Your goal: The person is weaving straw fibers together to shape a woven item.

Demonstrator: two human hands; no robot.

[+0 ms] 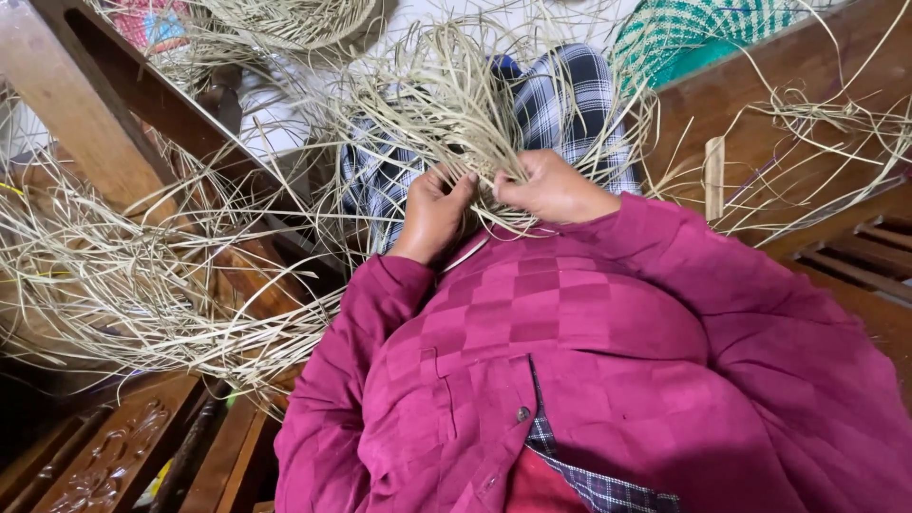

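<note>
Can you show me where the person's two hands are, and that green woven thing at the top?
left hand (432, 214): head view, on the back of the hand.
right hand (551, 185): head view, on the knuckles.
green woven piece (693, 28): head view, on its checked weave.

Left hand (435, 211) and right hand (549, 186) close together before the chest, fingers curled shut

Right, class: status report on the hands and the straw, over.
Left hand and right hand both gripping straw strips. Strips fan out over lap. Loose straw piled alongside, nothing blocking.
</note>
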